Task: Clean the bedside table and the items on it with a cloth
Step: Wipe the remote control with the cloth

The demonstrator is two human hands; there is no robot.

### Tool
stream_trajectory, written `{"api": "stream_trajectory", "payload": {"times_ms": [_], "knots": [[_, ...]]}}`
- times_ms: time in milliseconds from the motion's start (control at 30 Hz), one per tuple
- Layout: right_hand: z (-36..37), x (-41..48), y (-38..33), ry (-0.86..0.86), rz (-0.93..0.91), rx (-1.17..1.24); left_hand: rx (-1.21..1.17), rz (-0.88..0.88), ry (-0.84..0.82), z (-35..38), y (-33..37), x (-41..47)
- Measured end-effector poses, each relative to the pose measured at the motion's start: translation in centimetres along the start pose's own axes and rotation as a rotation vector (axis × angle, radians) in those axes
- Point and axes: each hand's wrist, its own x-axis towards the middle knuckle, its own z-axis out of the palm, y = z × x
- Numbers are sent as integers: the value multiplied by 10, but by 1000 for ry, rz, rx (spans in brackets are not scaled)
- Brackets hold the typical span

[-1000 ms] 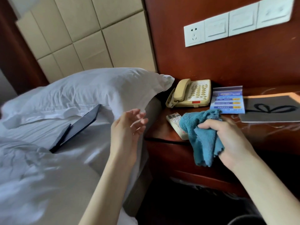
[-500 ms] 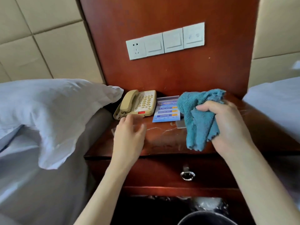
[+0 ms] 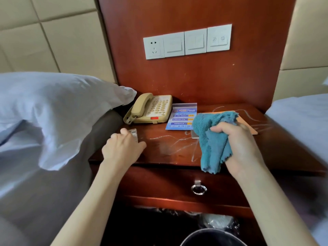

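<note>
Right hand: my right hand [image 3: 239, 146] is over the near right part of the top, fingers and thumb curled tight round a bunched teal cloth [image 3: 211, 139]. I read that as a firm grip.
Cloth: it bulges above the fist and hangs below it, the lower edge reaching past the near edge of the table. I cannot tell whether it touches the wood.
Left hand: my left hand [image 3: 122, 148] is at the near left of the top, fingers bent over the near end of a remote control [image 3: 133, 133], thumb out to the right. The picture blurs here, so I cannot tell whether the remote is lifted.
Bedside table: the bedside table [image 3: 165, 150] is dark red wood, with pale scrawled marks across the middle of its top.
Telephone: a beige telephone [image 3: 152, 109] sits far left, handset on its cradle.
Card: a blue printed card [image 3: 182, 116] lies just right of the telephone.
Booklet: an orange-edged booklet [image 3: 248, 126] lies far right, partly hidden behind the cloth and my fist.
Drawer: a metal ring pull [image 3: 198, 189] hangs on the front below the top.
Surroundings: a white pillow [image 3: 53, 103] on the left, a second bed [image 3: 301, 121] on the right, a switch panel [image 3: 186, 42] on the wall, and a dark bin [image 3: 213, 237] nearest me.
</note>
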Motion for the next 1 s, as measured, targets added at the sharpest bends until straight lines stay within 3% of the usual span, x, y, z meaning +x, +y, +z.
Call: {"api": "stream_trajectory", "payload": {"times_ms": [133,200,300,367,467,667,800,900,1000], "knots": [[-1,2,1,25,-1,30,-197,34,62,-6,-1,-8],[-1,3,1,31,-37,56,-548,81,-15,-15,6,-17],[2,4,4,53,-72,123,-1282,138,-451,-28,25,-45],[6,3,4,83,-90,177,-1512,151,-686,-26,38,-65],[9,1,4,138,-138,173,-1585,176,-787,-18,57,-81],[19,-11,2,-41,-366,56,-1662,151,-595,-19,94,-78],[21,-19,-6,-186,-579,-178,-1782,147,-506,-28,118,-67],[14,-17,-10,-152,-688,-307,-1748,152,-440,-28,133,-66],[-2,-9,-14,11,-734,-233,-1601,235,-458,-36,152,-75]]}}
